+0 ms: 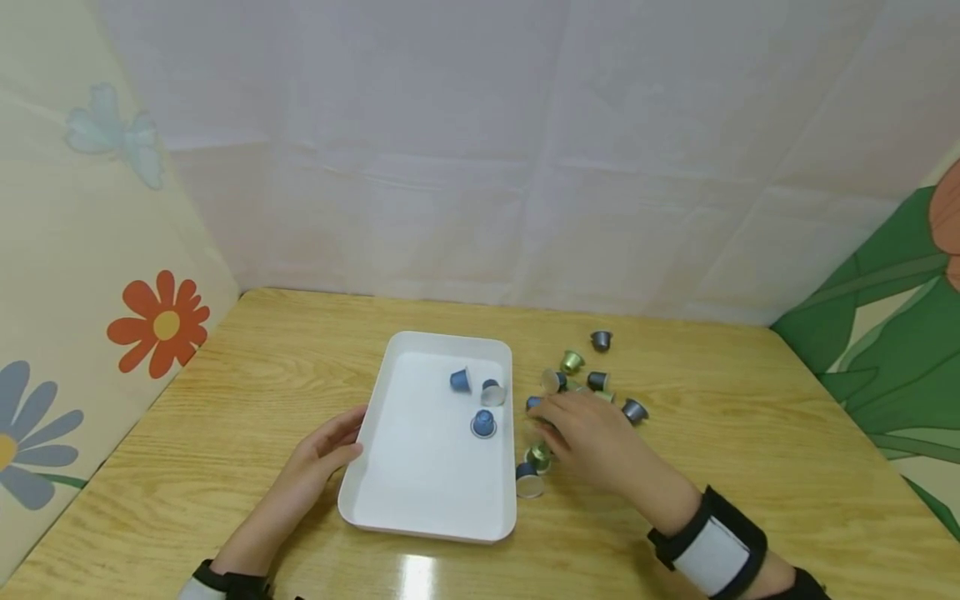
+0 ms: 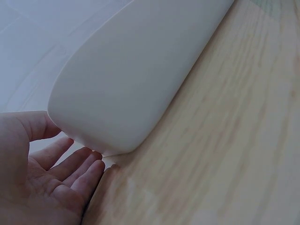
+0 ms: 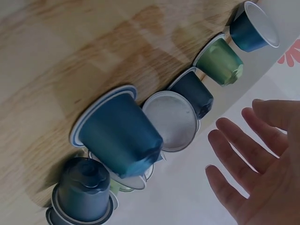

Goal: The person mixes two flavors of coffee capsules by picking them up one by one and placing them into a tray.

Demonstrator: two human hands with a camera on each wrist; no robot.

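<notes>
In the head view my left hand [image 1: 322, 454] touches the left side of a white tray [image 1: 420, 500]. The left wrist view has the thumb and fingertips against the tray's outer wall [image 2: 122, 89], the fingers loosely bent. Three blue coffee capsules, one of them upside down [image 1: 483, 423], lie in the tray's right half. My right hand [image 1: 592, 433] is over a scatter of capsules just right of the tray, its fingertips near a blue capsule [image 1: 534, 402]. Its fingers are spread and hold nothing in the right wrist view, beside a blue capsule [image 3: 119, 133] and a green one [image 3: 220, 61].
More capsules lie around the right hand: a dark one [image 1: 602, 340] at the back, a green one [image 1: 572, 361], a grey-blue one [image 1: 634, 411] to the right and a dark blue one [image 1: 528, 481] in front. A white cloth [image 1: 465, 167] hangs behind the wooden table [image 1: 285, 358].
</notes>
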